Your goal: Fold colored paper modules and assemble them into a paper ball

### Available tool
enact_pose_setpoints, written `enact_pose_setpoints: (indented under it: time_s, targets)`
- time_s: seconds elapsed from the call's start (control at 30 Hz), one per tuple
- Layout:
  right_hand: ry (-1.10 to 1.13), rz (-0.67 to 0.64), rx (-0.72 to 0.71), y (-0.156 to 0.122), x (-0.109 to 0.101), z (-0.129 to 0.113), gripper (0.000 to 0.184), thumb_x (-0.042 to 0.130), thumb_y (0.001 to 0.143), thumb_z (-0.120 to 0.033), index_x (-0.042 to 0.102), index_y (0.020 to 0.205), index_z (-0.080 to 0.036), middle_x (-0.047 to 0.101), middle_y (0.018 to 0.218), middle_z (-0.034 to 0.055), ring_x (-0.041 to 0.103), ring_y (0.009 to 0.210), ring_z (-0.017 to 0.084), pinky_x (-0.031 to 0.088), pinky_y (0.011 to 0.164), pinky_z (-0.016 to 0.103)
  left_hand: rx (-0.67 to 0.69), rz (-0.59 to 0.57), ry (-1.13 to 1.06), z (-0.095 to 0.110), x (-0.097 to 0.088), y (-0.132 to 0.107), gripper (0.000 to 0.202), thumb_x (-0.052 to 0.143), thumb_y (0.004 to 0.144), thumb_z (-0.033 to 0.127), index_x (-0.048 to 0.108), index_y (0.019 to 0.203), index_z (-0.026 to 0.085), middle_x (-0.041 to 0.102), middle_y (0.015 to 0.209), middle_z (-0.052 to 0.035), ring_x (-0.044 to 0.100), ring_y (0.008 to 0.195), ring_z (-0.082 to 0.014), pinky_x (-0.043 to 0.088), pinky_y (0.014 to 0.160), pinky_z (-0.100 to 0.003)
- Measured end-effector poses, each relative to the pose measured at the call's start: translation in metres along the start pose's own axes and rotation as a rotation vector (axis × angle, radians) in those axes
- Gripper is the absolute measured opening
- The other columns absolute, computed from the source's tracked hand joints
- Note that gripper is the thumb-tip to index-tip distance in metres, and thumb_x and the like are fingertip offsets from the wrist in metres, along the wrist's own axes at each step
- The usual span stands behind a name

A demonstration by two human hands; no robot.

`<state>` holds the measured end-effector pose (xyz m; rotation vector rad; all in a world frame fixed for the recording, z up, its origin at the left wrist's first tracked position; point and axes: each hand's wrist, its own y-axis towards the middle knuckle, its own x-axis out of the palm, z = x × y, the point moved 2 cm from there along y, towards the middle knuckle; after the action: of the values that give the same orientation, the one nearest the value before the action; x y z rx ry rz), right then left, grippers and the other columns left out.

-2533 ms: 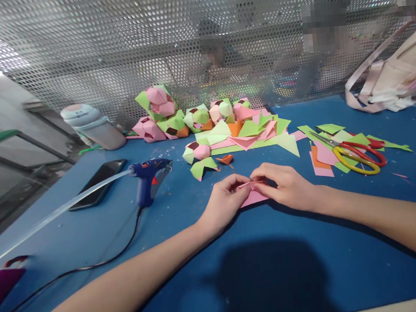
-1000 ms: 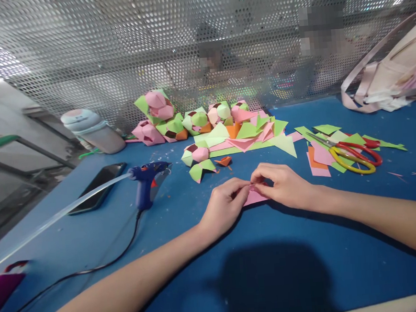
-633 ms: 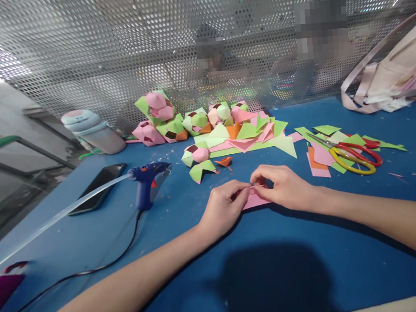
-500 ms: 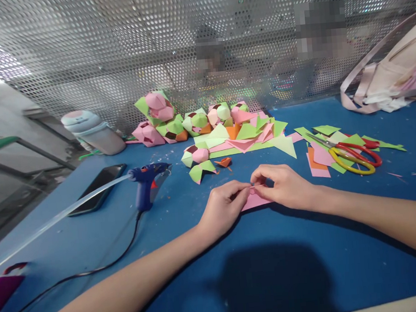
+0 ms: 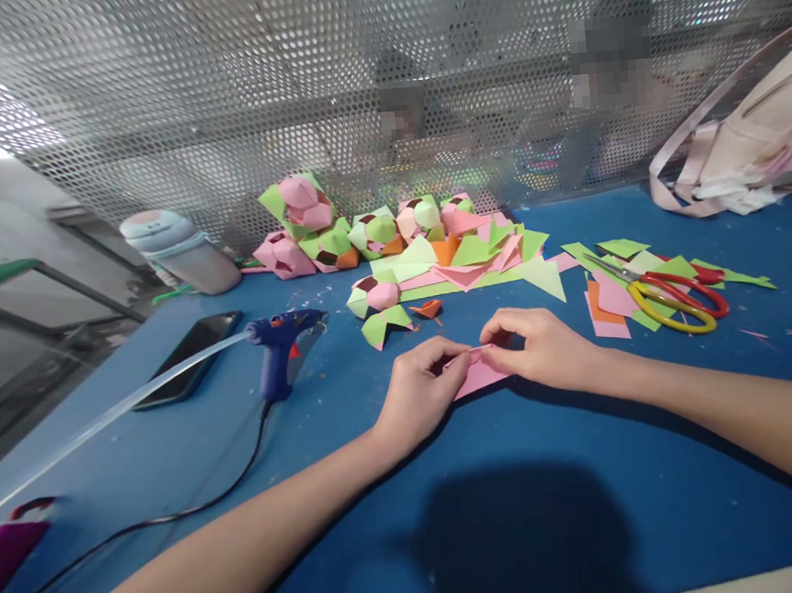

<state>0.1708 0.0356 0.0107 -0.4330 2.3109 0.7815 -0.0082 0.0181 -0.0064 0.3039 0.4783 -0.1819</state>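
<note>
A small piece of pink paper (image 5: 479, 376) lies on the blue table between my hands, its far edge curled up. My left hand (image 5: 422, 388) pinches that edge at the left between thumb and fingers. On the right, my right hand (image 5: 535, 349) pinches the same edge with thumb and forefinger. The fingertips of both hands are close together, and they hide part of the paper's far edge. Just beyond the hands sit an orange folded scrap (image 5: 427, 309) and a green folded piece (image 5: 385, 326).
A blue glue gun (image 5: 277, 353) with its glue stick and cord stands left, beside a phone (image 5: 188, 358) and a bottle (image 5: 183, 251). Folded paper balls (image 5: 303, 203) and paper pieces (image 5: 475, 252) line the back. Scissors (image 5: 670, 298) lie on scraps at right, near a bag (image 5: 754, 136).
My left hand has shifted slightly left along the paper's far edge, and the gap between the fingertips is a little wider. My right hand stays nearly in place.
</note>
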Motion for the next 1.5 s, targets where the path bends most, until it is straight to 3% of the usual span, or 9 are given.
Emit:
enact_pose_setpoints:
  time_s: [0.2,0.4,0.63,0.8,0.93,1.07,1.2,1.3,1.5]
  targets:
    - [-0.015,0.012,-0.082,-0.004,0.001,-0.001,0.014,0.054,0.087,-0.012,0.063,0.078,-0.017,0.065,0.076,0.0007,0.058,0.068,0.011,0.043,0.065,0.025,-0.007,0.009,-0.024,-0.001,0.001,0.0,0.012,0.061,0.082,0.025,0.071,0.081,0.018,0.069,0.079,-0.0023,0.059,0.071,-0.0134,0.045,0.066,-0.023]
    - [0.051,0.063,0.02,-0.003,0.004,0.001,0.005,0.06,0.085,-0.019,0.064,0.083,-0.018,0.065,0.077,0.0006,0.059,0.069,0.013,0.045,0.064,0.025,-0.085,0.032,-0.082,-0.004,0.002,0.002,0.013,0.061,0.081,0.027,0.066,0.077,0.017,0.065,0.07,-0.001,0.054,0.062,-0.0116,0.043,0.059,-0.023]
    - [0.0,0.066,-0.116,-0.01,0.011,-0.006,0.01,0.054,0.087,-0.015,0.061,0.08,-0.018,0.062,0.077,0.0013,0.056,0.071,0.012,0.043,0.066,0.025,-0.096,-0.017,-0.072,-0.005,0.007,-0.001,0.004,0.061,0.075,0.018,0.058,0.073,0.018,0.061,0.068,0.0015,0.054,0.061,-0.0112,0.043,0.058,-0.023]
    - [0.009,0.044,0.045,-0.009,0.015,-0.005,0.002,0.062,0.082,-0.018,0.062,0.084,-0.018,0.063,0.08,0.0006,0.057,0.074,0.013,0.042,0.066,0.025,-0.027,0.078,-0.199,-0.001,0.005,-0.001,0.006,0.061,0.076,0.016,0.057,0.072,0.017,0.061,0.076,-0.0006,0.057,0.068,-0.0122,0.045,0.062,-0.024]
    - [0.026,0.08,0.036,-0.01,0.018,-0.004,0.01,0.057,0.084,-0.014,0.059,0.074,-0.018,0.06,0.073,-0.0011,0.055,0.068,0.012,0.04,0.063,0.024,0.008,0.071,-0.236,0.001,0.008,-0.002,0.01,0.061,0.077,0.018,0.054,0.071,0.017,0.06,0.079,-0.0012,0.057,0.072,-0.0124,0.046,0.065,-0.025]
    - [-0.023,0.106,0.002,-0.013,0.02,-0.004,0.018,0.054,0.083,-0.012,0.052,0.066,-0.018,0.055,0.066,-0.0017,0.051,0.062,0.011,0.037,0.059,0.024,-0.054,0.033,-0.19,-0.001,0.011,-0.003,0.009,0.061,0.076,0.018,0.054,0.072,0.018,0.059,0.076,0.0003,0.055,0.067,-0.0118,0.044,0.062,-0.025]
    - [-0.004,0.09,-0.013,-0.014,0.02,-0.005,0.008,0.054,0.084,-0.016,0.055,0.076,-0.018,0.058,0.075,0.0005,0.054,0.07,0.013,0.041,0.065,0.026,-0.124,0.06,-0.19,-0.003,0.011,-0.003,0.009,0.062,0.074,0.019,0.054,0.07,0.017,0.059,0.071,0.0014,0.053,0.064,-0.0113,0.042,0.06,-0.024]
    - [0.049,0.122,0.035,-0.012,0.018,-0.004,0.008,0.058,0.082,-0.02,0.056,0.09,-0.019,0.059,0.082,0.0014,0.055,0.074,0.014,0.043,0.068,0.027,-0.167,0.13,-0.259,-0.003,0.009,0.0,0.01,0.062,0.071,0.017,0.053,0.068,0.017,0.058,0.071,0.0015,0.053,0.065,-0.011,0.042,0.061,-0.024]
    - [0.115,0.184,0.132,-0.011,0.022,0.001,0.003,0.052,0.086,-0.018,0.053,0.085,-0.019,0.055,0.072,-0.0019,0.051,0.064,0.012,0.041,0.061,0.025,-0.231,0.15,-0.351,0.0,0.01,0.001,0.012,0.06,0.067,0.012,0.049,0.063,0.017,0.058,0.07,0.0022,0.053,0.065,-0.0108,0.042,0.062,-0.023]
